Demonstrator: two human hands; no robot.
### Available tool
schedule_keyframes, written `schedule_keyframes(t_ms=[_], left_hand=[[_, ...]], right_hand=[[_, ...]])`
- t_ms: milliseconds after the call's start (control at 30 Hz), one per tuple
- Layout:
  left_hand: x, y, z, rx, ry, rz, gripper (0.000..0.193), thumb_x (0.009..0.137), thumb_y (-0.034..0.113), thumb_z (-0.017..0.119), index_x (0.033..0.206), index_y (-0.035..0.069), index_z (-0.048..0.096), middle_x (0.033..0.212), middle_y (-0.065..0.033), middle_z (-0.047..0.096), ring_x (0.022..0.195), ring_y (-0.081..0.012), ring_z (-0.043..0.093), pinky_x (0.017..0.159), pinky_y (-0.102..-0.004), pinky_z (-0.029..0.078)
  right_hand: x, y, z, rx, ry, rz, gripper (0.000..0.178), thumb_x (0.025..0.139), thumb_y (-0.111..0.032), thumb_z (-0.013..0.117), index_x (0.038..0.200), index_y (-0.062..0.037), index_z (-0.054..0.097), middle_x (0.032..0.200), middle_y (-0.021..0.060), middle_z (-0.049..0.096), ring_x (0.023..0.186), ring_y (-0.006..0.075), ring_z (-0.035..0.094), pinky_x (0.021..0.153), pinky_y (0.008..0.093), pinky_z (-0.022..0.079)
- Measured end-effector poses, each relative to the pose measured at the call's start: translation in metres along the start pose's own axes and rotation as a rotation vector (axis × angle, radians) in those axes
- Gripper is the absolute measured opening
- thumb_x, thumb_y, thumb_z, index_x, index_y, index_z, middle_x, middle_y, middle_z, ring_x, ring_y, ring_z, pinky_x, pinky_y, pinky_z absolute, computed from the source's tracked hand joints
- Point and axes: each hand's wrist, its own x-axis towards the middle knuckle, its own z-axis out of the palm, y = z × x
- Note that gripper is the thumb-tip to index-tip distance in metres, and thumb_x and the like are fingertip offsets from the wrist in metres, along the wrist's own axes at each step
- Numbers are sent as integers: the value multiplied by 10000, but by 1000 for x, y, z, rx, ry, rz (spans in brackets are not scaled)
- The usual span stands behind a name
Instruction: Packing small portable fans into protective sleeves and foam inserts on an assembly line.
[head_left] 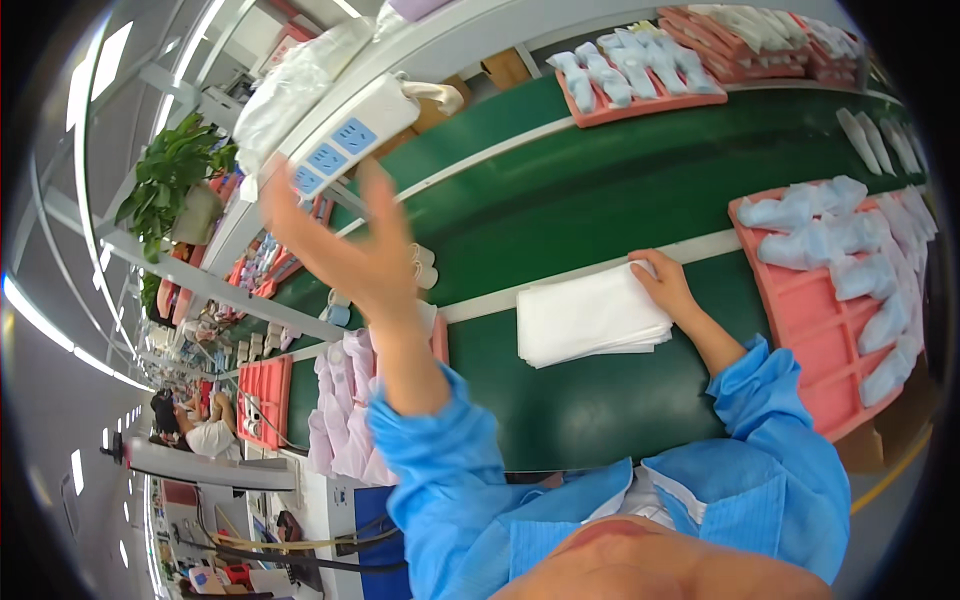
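Note:
A stack of thin white sheets or flat bags (585, 318) lies on the green work surface (640, 410) in front of me. My right hand (668, 290) is on its right edge, thumb and fingers closed over the upper right corner. My left hand (355, 260) is raised at the left with its fingers spread and nothing in them; motion blurs it somewhat. Behind its fingertips is a white power strip (345, 140) with blue sockets, and I cannot tell whether they touch. Below the left forearm lie several pale pink wrapped pieces (345, 405).
At the right a pink compartment tray (800, 325) holds several pale blue wrapped pieces (870, 255). Another pink tray (650, 103) with similar pieces rests across the green belt (540, 190). Stacked pink trays (740, 50) stand far right. A potted plant (175, 180) is far left.

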Motion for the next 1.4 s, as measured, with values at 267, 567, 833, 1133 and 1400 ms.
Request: schedule_keyframes(t_ms=[267, 567, 833, 1133, 1400], left_hand=[[143, -169, 19, 201, -196, -20, 228, 887, 243, 677, 933, 21, 707, 866, -86, 671, 795, -199, 615, 790, -317, 484], [167, -109, 19, 344, 362, 140, 152, 891, 133, 626, 801, 23, 679, 750, -92, 626, 702, -273, 597, 690, -384, 477], [104, -51, 13, 314, 417, 492, 49, 778, 132, 671, 785, 160, 710, 771, -5, 617, 725, -211, 548, 760, -355, 356], [-5, 24, -22, 360, 142, 441, 168, 672, 155, 675, 793, 247, 749, 830, 87, 556, 817, -152, 536, 913, -412, 340], [-130, 138, -122, 267, -275, 346, 181, 678, 157, 742, 848, 215, 767, 843, 98, 585, 789, -122, 564, 794, -303, 416]], right_hand=[[6, -1, 15, -23, 28, -21, 206, 861, -121, 641, 1038, -15, 649, 1023, 174, 657, 931, 342, 641, 795, 374, 508], [19, -33, -10, -290, 346, -309, 222, 806, -10, 627, 1026, -40, 643, 1127, 120, 607, 889, 281, 622, 764, 342, 504], [49, -181, 9, 614, -247, -178, 361, 956, -171, 569, 1275, -5, 534, 1266, 130, 586, 1091, 204, 593, 941, 333, 462], [137, -324, 39, 1434, -728, 167, 678, 907, -495, 598, 1329, 19, 462, 1235, 182, 593, 1119, 255, 596, 955, 370, 492], [17, -266, 55, 1259, -932, 374, 557, 753, -139, 664, 1279, -4, 542, 1207, 135, 591, 1078, 200, 579, 962, 329, 465]])
